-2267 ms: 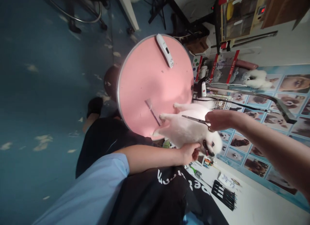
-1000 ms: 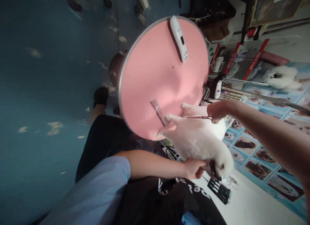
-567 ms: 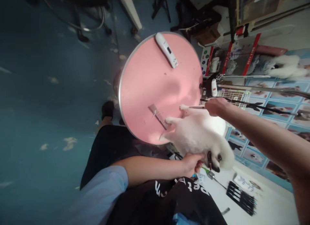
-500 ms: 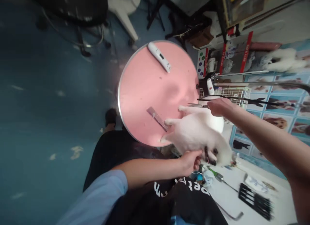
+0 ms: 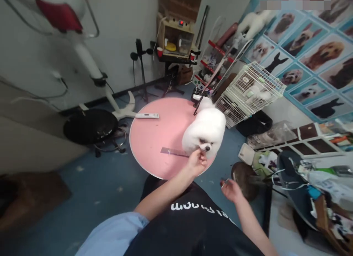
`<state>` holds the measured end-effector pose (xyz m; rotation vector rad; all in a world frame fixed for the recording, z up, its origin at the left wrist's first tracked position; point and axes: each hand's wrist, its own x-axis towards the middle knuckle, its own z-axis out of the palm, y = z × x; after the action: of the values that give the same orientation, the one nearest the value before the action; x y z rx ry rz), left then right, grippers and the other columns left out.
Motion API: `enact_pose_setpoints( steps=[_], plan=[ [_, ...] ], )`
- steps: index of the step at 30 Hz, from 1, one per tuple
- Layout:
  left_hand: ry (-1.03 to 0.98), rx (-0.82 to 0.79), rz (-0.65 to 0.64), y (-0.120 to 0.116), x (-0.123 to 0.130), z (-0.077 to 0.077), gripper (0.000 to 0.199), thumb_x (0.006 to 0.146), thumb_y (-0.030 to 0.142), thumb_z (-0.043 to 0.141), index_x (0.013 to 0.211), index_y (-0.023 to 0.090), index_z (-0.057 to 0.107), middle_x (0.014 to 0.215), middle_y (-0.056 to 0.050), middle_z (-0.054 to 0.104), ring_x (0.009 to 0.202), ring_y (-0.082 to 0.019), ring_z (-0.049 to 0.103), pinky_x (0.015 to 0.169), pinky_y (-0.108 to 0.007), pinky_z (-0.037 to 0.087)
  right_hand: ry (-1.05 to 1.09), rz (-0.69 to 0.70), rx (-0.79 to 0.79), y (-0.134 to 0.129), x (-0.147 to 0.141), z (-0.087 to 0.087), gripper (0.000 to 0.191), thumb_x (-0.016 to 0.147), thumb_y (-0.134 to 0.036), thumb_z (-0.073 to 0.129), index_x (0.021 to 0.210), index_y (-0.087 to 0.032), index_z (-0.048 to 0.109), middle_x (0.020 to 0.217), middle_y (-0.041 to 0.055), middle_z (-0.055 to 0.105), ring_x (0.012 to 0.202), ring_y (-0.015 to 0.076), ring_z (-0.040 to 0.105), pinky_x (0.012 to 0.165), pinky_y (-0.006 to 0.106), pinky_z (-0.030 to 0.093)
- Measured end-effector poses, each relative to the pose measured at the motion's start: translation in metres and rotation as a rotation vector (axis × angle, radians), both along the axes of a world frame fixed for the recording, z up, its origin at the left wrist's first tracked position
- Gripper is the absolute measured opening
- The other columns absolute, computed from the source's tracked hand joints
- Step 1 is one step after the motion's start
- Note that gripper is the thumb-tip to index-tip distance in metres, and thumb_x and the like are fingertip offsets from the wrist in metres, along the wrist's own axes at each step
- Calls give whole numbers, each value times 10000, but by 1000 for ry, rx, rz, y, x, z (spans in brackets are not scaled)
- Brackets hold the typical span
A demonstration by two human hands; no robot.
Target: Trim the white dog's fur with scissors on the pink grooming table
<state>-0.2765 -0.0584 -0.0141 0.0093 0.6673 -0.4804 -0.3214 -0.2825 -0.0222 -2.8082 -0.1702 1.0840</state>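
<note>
A fluffy white dog (image 5: 205, 125) is on the right side of a round pink grooming table (image 5: 147, 147), its face towards me. My left hand (image 5: 197, 163) is closed at the dog's chin, fingertips in the fur below its mouth. Apart from the dog, my right hand (image 5: 232, 191) hangs past the table's near right edge. Its fingers are closed round scissors (image 5: 225, 183), of which only a little metal shows. A flat comb (image 5: 173, 152) lies on the table beside the dog. White clippers (image 5: 147, 116) rest at the far left rim.
Behind the dog stands a grooming arm (image 5: 217, 70) with a dark loop. Stacked wire cages (image 5: 248, 86) are at the back right. A black stool (image 5: 91, 125) is on the left. To the right, a cluttered dark seat (image 5: 293, 189) stands near a brown round stool (image 5: 244, 178).
My right hand has come away from the dog's rear, down towards my body with the scissors. The view has tilted up and turned. My left hand stays at the dog's chin.
</note>
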Motion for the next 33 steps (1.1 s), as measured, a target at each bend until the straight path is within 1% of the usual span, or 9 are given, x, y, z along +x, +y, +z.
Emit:
enact_pose_setpoints(
  steps=[3, 4, 6, 11, 15, 20, 24, 28, 33],
  plan=[
    [-1, 113, 37, 7, 2, 8, 193, 928, 132, 459, 738, 160, 442, 556, 66, 440, 345, -14, 358, 333, -120, 173, 49, -426, 353, 16, -35, -74, 239, 825, -444, 452, 711, -237, 483, 727, 64, 658, 857, 287, 690, 632, 352, 512],
    [2, 149, 46, 10, 3, 10, 215, 942, 147, 445, 727, 161, 435, 542, 67, 435, 333, -16, 350, 325, -123, 160, 33, -520, 429, 20, -36, -89, 228, 814, -445, 478, 721, -237, 462, 748, 63, 657, 852, 276, 682, 654, 348, 513],
    [5, 214, 66, 16, 5, 13, 252, 963, 184, 435, 713, 162, 428, 518, 66, 431, 313, -19, 340, 309, -129, 144, -50, -540, 519, 24, -29, -107, 188, 794, -415, 535, 797, -243, 459, 856, 69, 665, 889, 256, 659, 729, 346, 512],
    [-2, 336, 112, 20, 13, 17, 305, 984, 197, 406, 680, 168, 395, 485, 65, 455, 281, -17, 328, 288, -138, 135, -248, -301, 652, 35, 11, -109, 295, 813, -316, 525, 1081, -225, 445, 1061, 85, 643, 948, 207, 616, 853, 320, 467],
    [9, 395, 123, 16, 17, 22, 326, 995, 226, 398, 674, 168, 386, 467, 67, 471, 270, -12, 313, 286, -138, 124, -370, -235, 657, 52, 30, -108, 431, 778, -365, 569, 1159, -203, 448, 1171, 102, 598, 1040, 225, 577, 861, 317, 451],
    [16, 436, 135, 15, 20, 25, 275, 981, 196, 413, 709, 156, 429, 472, 72, 478, 255, -9, 281, 281, -140, 98, -445, -301, 705, 57, 36, -125, 339, 788, -300, 480, 1107, -187, 503, 979, 71, 629, 883, 227, 614, 766, 343, 475],
    [-11, 453, 134, 13, 19, 22, 277, 971, 183, 413, 696, 162, 408, 486, 73, 474, 259, -9, 296, 277, -140, 114, -557, -243, 803, 55, 40, -132, 423, 734, -356, 588, 1114, -194, 498, 1045, 85, 613, 957, 242, 609, 802, 360, 485],
    [-13, 453, 106, 10, 16, 17, 266, 966, 183, 419, 701, 165, 407, 502, 75, 470, 269, -9, 308, 278, -136, 126, -560, -273, 804, 51, 45, -131, 259, 802, -319, 491, 1033, -204, 495, 916, 55, 620, 824, 216, 608, 723, 341, 473],
    [-22, 410, 121, -5, 17, 15, 260, 965, 176, 423, 706, 158, 416, 503, 77, 469, 266, -1, 296, 282, -123, 106, -536, -235, 824, 43, 24, -149, 235, 761, -307, 501, 973, -207, 483, 871, 32, 596, 758, 192, 577, 692, 316, 450]
  ],
)
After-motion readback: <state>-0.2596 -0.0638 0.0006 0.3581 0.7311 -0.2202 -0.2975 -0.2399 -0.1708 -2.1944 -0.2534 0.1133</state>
